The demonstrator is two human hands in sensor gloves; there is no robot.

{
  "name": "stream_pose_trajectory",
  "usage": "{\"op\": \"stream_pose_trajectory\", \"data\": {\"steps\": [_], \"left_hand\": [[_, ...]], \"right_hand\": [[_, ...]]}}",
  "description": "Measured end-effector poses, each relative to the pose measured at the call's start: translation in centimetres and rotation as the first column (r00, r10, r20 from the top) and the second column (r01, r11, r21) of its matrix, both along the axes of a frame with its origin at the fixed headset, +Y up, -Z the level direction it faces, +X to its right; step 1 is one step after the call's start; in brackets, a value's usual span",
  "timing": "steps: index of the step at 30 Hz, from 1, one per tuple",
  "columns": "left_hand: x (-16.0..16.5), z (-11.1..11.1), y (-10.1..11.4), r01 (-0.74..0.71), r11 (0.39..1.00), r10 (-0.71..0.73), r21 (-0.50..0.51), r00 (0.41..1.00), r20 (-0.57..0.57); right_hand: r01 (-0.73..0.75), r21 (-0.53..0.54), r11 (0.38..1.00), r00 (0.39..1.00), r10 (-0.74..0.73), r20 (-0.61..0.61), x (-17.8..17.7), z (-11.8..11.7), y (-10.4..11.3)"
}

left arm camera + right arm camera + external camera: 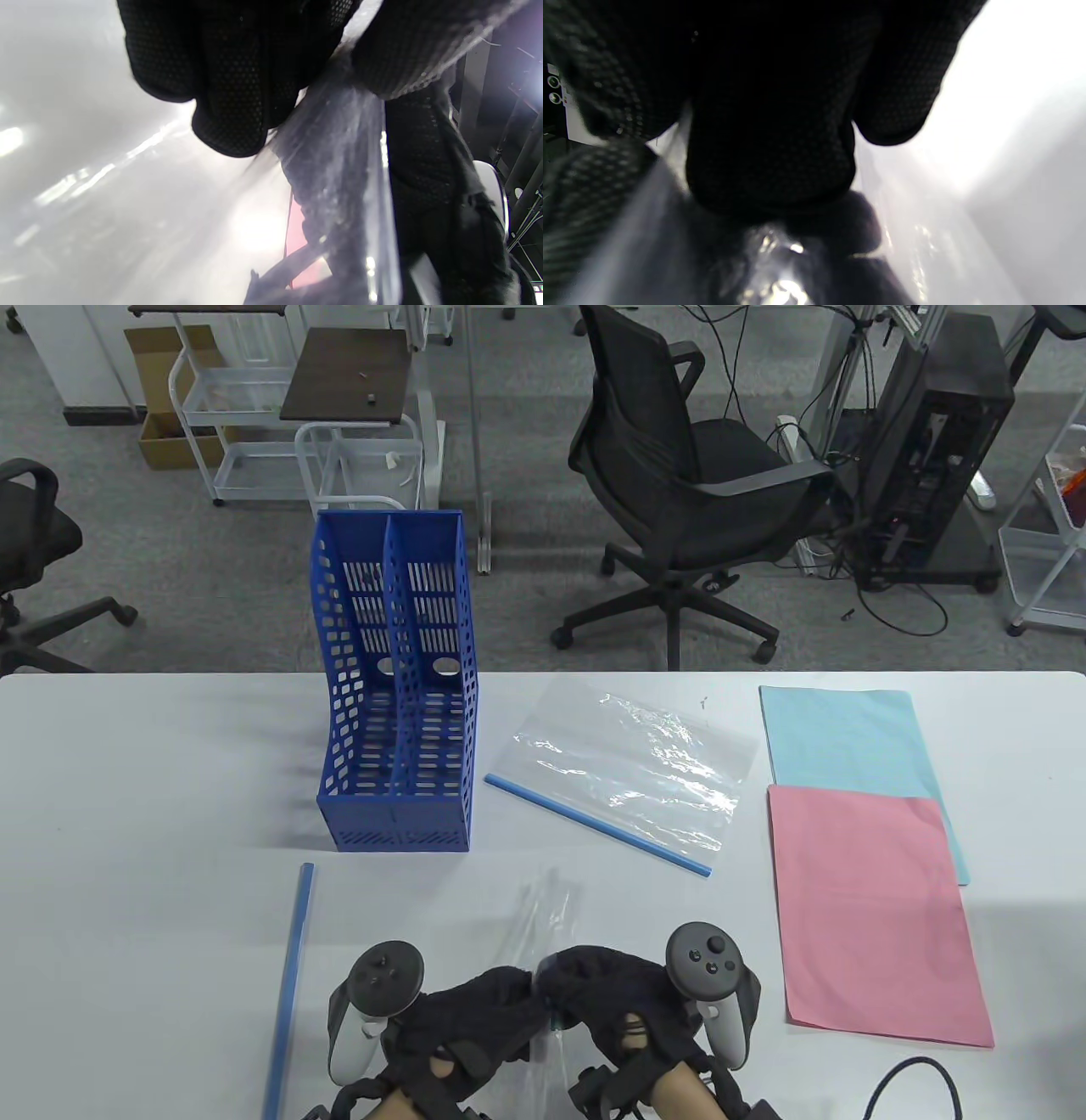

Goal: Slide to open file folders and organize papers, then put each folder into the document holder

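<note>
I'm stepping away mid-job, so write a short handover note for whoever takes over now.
Left hand and right hand: both grip the clear sleeve at the table's near edge.
Its blue slide bar lies off, to the left.
Second folder, bar on, lies mid-table.
Pink sheet and blue sheet lie right, unfiled.
Document holder has no folder.
Left: fill, close and stow both folders.

Blue 2-slot document holder (399, 704) upright; clear folder (632, 768) (blue slide bar on) flat beside it; pink paper (874, 916) overlaps blue paper (848, 738).
</note>
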State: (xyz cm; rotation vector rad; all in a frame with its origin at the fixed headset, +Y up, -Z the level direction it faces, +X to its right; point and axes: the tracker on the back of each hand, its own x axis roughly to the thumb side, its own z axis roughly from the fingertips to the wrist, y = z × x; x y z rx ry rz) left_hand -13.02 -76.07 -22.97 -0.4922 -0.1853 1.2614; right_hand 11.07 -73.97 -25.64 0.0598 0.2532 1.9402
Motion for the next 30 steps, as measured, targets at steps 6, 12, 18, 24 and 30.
{"op": "stream_pose_trajectory", "data": {"steps": [6,12,18,24,30], "left_hand": [[0.2,0.2,0.4,0.099,0.995,-0.099,0.019,0.995,0.005],[0.0,0.1,0.4,0.144,0.989,-0.142,0.043,0.989,-0.041],[-4.4,-0.9,2.2,0.174,0.984,-0.167,0.034,0.976,-0.141],[-11.7,-2.5,2.9,0.346,0.936,-0.350,-0.062,0.905,-0.241],[-14.7,-3.5,1.5,0.490,0.851,-0.525,-0.189,0.807,-0.269]], "right_hand": [[-0.101,0.065,0.993,0.995,0.100,0.022,-0.6,0.2,0.2],[-0.135,0.084,0.987,0.991,0.136,0.001,-0.6,-0.1,0.4],[-0.288,0.111,0.951,0.958,0.286,0.033,3.7,-1.5,3.6],[-0.540,0.089,0.837,0.823,0.503,0.262,11.1,-3.0,3.8],[-0.639,-0.037,0.768,0.710,0.608,0.355,14.2,-4.3,1.2]]}}
